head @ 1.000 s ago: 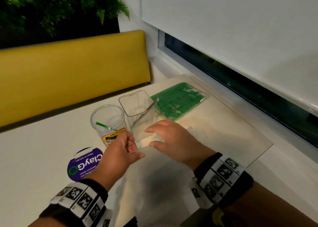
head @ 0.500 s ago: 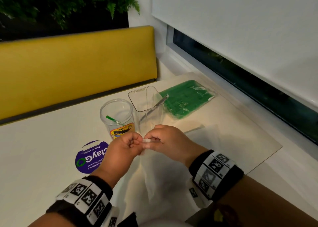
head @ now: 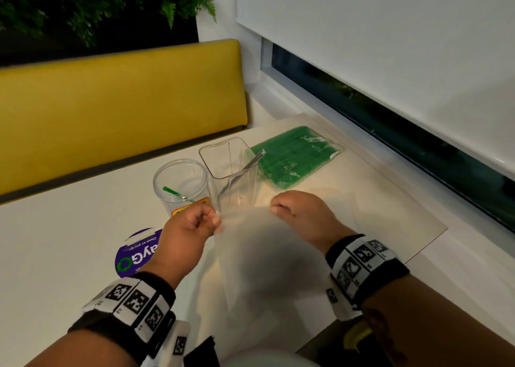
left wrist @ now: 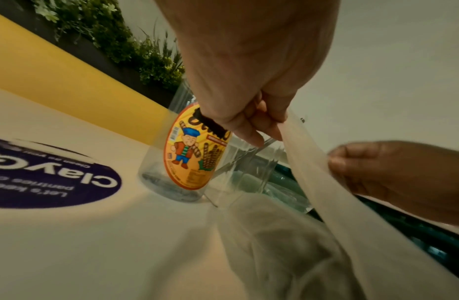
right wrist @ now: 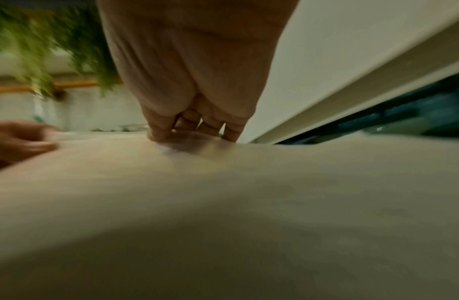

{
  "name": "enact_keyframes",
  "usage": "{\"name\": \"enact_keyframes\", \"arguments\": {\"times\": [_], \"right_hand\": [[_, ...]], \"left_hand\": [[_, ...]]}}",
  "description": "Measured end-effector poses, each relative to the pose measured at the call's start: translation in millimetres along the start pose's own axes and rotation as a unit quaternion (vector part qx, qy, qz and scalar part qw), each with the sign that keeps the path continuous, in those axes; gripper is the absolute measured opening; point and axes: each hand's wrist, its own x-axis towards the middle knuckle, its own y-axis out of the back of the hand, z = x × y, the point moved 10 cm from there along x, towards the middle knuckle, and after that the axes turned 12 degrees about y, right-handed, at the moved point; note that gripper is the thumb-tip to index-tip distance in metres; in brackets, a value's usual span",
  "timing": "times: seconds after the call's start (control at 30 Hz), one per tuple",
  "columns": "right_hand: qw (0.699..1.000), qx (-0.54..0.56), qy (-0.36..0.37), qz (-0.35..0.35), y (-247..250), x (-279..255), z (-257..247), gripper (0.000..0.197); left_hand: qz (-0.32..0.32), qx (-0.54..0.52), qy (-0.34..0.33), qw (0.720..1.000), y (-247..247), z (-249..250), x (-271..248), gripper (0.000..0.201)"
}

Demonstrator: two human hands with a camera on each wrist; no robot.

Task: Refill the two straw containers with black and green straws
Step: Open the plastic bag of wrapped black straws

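Note:
Both hands hold the top edge of a translucent white plastic bag (head: 259, 258) above the table. My left hand (head: 206, 219) pinches its left corner (left wrist: 287, 130); my right hand (head: 278, 208) grips the right part of that edge (right wrist: 192, 138). What the bag holds is hidden. Just behind the hands stand a round clear jar (head: 181, 185) with one green straw and a cartoon label (left wrist: 195, 154), and a square clear container (head: 231, 171) with one dark straw. A sealed pack of green straws (head: 295, 155) lies flat behind them.
A purple round sticker (head: 133, 255) is on the white table (head: 55, 241), left of my left hand. A yellow bench back (head: 111, 110) and plants are beyond the table. A window sill and dark window (head: 418, 143) run along the right.
The hands met at the bag's top edge, then drew apart sideways, stretching that edge between them and lifting it off the table.

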Motion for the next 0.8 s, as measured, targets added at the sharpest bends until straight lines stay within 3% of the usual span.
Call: {"name": "enact_keyframes", "arguments": {"times": [0.1, 0.17, 0.23, 0.33, 0.4, 0.47, 0.67, 0.8], "right_hand": [[0.999, -0.026, -0.001, -0.03, 3, -5, 9, 0.021], [0.995, -0.064, 0.066, -0.043, -2, 4, -12, 0.023], [0.983, -0.128, 0.13, -0.028, -3, 13, -35, 0.02], [0.97, -0.174, 0.17, 0.028, 3, 15, -55, 0.013], [0.971, -0.156, 0.175, 0.049, 6, 13, -56, 0.008], [0.972, -0.142, 0.18, 0.05, 5, 9, -51, 0.004], [0.985, -0.112, 0.13, 0.005, -9, -5, -29, 0.009], [0.995, -0.096, 0.027, 0.02, 9, -17, 18, 0.022]], "left_hand": [[-0.026, 0.074, -0.031, 0.996, -8, 10, -8, 0.017], [-0.052, 0.095, -0.067, 0.992, -20, 35, -12, 0.025], [-0.078, 0.147, -0.052, 0.985, -39, 53, -5, 0.034], [-0.105, 0.333, -0.02, 0.937, -65, 62, 13, 0.024], [-0.123, 0.341, -0.001, 0.932, -71, 61, 21, 0.017], [-0.13, 0.297, 0.02, 0.946, -71, 57, 25, 0.013], [-0.141, 0.266, 0.051, 0.952, -71, 42, 19, 0.008], [-0.164, 0.281, 0.061, 0.944, -57, 35, 19, 0.014]]}}
